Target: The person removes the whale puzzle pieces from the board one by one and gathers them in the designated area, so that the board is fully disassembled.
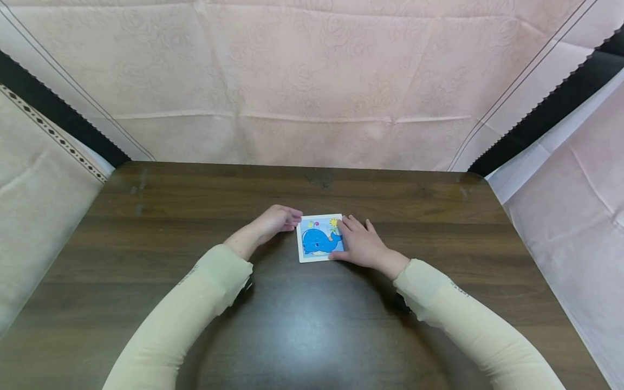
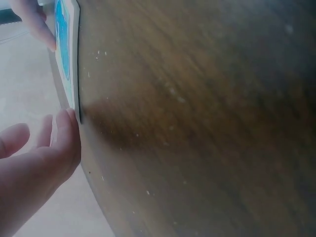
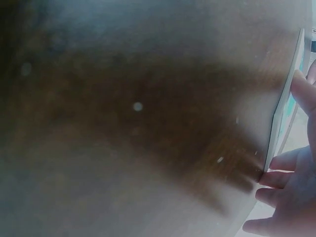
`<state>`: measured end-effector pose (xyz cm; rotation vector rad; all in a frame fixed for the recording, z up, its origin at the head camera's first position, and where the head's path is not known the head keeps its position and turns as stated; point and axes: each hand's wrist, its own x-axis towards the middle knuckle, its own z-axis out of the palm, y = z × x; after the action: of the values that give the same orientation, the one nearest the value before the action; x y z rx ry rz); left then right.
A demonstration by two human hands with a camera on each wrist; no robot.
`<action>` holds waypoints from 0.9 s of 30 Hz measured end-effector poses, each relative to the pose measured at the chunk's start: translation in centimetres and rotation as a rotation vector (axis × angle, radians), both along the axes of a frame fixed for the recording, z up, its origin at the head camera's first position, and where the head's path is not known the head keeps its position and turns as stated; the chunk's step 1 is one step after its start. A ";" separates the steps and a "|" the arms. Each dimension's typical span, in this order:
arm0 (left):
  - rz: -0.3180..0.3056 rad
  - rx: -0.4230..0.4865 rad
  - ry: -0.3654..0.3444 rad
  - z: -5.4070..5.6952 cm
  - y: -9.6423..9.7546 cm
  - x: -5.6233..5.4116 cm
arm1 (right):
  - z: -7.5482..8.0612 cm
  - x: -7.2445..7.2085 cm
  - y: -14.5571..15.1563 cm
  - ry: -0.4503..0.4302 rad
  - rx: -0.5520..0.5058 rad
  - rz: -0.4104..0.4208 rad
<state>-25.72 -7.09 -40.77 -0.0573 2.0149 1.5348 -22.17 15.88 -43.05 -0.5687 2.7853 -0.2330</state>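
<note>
A flat square picture board (image 1: 314, 241) with a white border and a blue whale on it lies on the brown table (image 1: 302, 319). My left hand (image 1: 274, 221) is at the board's left edge, its fingertips touching near the upper corner; the left wrist view shows the left fingers (image 2: 66, 131) extended against the board's thick side (image 2: 74, 54). On the opposite side, my right hand (image 1: 364, 245) rests over the right edge with fingers spread. Its thumb (image 3: 302, 91) lies on the board's face in the right wrist view, while the other fingers reach along the far side.
Pale pink patterned cloth (image 1: 312, 81) hangs behind the table's back edge, with more cloth (image 1: 44, 189) on both sides. Dark bands (image 1: 551, 103) run diagonally down to the table's back corners.
</note>
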 end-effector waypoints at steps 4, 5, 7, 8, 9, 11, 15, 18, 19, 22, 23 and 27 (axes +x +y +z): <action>0.004 0.021 -0.006 -0.3 -0.1 -0.1 | -0.1 -0.1 0.0 -0.001 0.000 0.000; 0.007 0.027 -0.010 -0.4 -0.1 -0.2 | -0.1 -0.1 0.0 -0.003 0.001 -0.001; 0.011 0.035 -0.018 -0.5 -0.2 -0.2 | -0.2 -0.1 0.0 -0.005 0.001 -0.002; 0.014 0.041 -0.023 -0.5 -0.2 -0.2 | -0.2 -0.1 0.0 -0.005 0.000 -0.004; 0.017 0.046 -0.027 -0.5 -0.2 -0.2 | -0.2 -0.1 0.0 -0.005 -0.002 -0.005; 0.022 0.058 -0.031 -0.6 -0.2 -0.2 | -0.2 0.0 0.0 -0.001 -0.009 -0.011; 0.017 0.105 -0.043 -0.5 0.0 0.0 | -0.2 0.1 -0.1 0.008 -0.027 -0.016; -0.009 0.107 -0.018 -0.4 0.2 0.3 | -0.2 0.1 -0.4 0.006 -0.036 -0.012; -0.013 0.095 -0.007 -0.3 0.2 0.4 | -0.2 0.1 -0.5 0.007 -0.037 -0.010; -0.001 0.048 0.028 0.1 -0.1 0.5 | -0.2 0.1 -0.6 0.011 -0.034 -0.014; 0.003 0.037 0.031 0.2 -0.3 0.6 | -0.2 0.1 -0.6 0.012 -0.031 -0.016; -0.008 0.026 0.015 0.3 -1.0 0.5 | -0.1 0.1 -0.6 0.012 -0.025 -0.016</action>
<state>-25.20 -8.04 -40.45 -0.0273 2.0032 1.5607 -22.08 15.24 -43.12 -0.5553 2.8030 -0.2693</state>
